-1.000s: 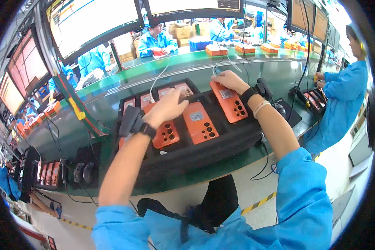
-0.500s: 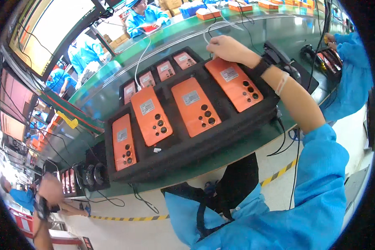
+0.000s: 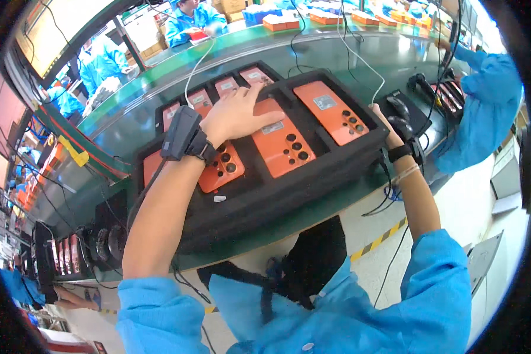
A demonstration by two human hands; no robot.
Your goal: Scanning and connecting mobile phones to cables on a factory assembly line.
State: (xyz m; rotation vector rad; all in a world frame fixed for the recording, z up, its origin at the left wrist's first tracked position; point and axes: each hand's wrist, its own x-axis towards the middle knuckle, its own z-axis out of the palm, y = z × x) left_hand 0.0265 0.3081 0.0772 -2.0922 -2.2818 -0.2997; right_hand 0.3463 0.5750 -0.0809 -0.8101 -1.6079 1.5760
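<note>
A black foam tray (image 3: 259, 200) holds several orange phones, camera side up. My left hand (image 3: 236, 115) is open with fingers spread over the tray's far side. Its thumb lies across the upper part of an orange phone (image 3: 286, 150). The wrist, with a black device on it, covers much of another phone (image 3: 221, 174). At the tray's right edge my right hand (image 3: 387, 125) is closed on the end of a white cable (image 3: 379, 88); the plug is hidden. The rightmost phone (image 3: 330, 109) sits uncovered in its slot. A small white piece (image 3: 219, 199) lies on the foam.
Behind stands a second foam tray with pink-orange phones (image 3: 255, 75). Another white cable (image 3: 194, 71) reaches the trays. Black handheld devices (image 3: 398, 106) and a co-worker's blue sleeve (image 3: 484, 112) are at right. A yellow clip-like piece (image 3: 74, 150) hangs at left.
My left hand has come up from the lower left onto the phones. My right hand has left the top of the rightmost phone and moved to the tray's right edge with the white cable.
</note>
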